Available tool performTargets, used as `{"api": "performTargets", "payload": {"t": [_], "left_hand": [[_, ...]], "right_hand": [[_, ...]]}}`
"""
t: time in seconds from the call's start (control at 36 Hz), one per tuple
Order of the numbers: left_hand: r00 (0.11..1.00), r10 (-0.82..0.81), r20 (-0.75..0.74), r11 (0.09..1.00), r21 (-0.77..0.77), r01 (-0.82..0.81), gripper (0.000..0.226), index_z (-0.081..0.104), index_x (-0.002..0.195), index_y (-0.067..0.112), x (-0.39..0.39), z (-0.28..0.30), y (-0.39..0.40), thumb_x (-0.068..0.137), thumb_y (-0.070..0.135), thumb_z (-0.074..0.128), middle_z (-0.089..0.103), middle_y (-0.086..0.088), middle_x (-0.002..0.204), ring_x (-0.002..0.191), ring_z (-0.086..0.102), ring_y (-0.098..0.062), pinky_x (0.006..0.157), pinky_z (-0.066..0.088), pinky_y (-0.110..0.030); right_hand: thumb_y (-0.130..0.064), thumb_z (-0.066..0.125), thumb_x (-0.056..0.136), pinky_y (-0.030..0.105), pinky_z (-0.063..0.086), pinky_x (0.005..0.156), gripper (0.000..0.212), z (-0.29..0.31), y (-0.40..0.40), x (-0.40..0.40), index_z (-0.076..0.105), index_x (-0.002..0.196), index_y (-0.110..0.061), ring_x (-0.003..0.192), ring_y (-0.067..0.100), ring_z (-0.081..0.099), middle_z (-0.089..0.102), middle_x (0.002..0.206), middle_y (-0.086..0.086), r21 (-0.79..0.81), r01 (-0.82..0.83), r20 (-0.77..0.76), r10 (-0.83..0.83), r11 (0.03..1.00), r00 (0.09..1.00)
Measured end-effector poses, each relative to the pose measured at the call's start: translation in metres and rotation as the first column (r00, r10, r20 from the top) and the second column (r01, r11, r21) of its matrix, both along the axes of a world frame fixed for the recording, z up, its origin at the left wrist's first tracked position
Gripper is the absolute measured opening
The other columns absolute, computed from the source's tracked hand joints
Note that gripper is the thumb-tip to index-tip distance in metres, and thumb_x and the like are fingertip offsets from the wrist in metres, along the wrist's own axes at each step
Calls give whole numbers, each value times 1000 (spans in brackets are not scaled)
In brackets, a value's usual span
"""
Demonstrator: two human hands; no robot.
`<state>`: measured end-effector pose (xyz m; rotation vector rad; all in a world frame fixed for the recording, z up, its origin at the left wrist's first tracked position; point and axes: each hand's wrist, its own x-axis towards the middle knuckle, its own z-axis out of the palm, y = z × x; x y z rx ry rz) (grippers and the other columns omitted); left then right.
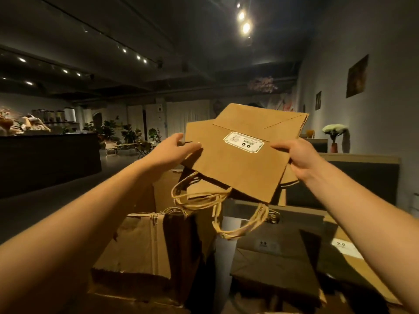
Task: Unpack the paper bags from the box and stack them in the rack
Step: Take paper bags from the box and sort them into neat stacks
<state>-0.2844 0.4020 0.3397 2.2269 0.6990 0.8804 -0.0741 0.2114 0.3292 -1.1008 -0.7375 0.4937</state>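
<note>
I hold a bundle of flat brown paper bags (238,162) up at chest height, upside down, with a white sticker on the front one and their twine handles (204,198) dangling below. My left hand (174,150) grips the bundle's left edge, thumb on top. My right hand (294,157) pinches its right edge. Below stands the open cardboard box (136,245) with its flaps up. More flat bags (278,257) lie stacked in shadow at the lower right. I cannot tell which structure is the rack.
A dark counter (45,155) runs along the left with people behind it. A low wooden-topped partition (362,164) stands at the right, with a vase of white flowers (334,134) beyond. Potted plants and chairs fill the far middle of the dim room.
</note>
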Motion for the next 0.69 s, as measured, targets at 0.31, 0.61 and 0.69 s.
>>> {"api": "performTargets", "payload": {"t": [0.31,0.61,0.69], "left_hand": [[922,-206,328,561,-732,386,22,67,112,10,13,-93,-105,94,23,63,77,-10,82,70,73,-24,69,54,-35],[910,-13,415,280,-872,401,30,61,123,10,12,-234,-153,97,26,61,77,-14,85,68,75,-29,51,59,-35],[911,26,412,232,-889,396,34,60,126,11,12,-259,-153,97,28,61,77,-15,89,74,74,-32,56,60,-38]], "right_hand": [[-18,72,90,35,59,62,27,-75,-91,2,61,115,-20,86,20,74,72,104,5,-254,249,149,-216,935,965],[-22,65,97,49,62,80,15,-184,-131,-14,69,107,-12,84,26,76,77,93,10,-378,306,68,-303,874,951],[-23,68,95,38,63,67,17,-203,-136,-13,70,104,-9,77,20,76,77,89,7,-381,383,102,-374,842,922]]}}
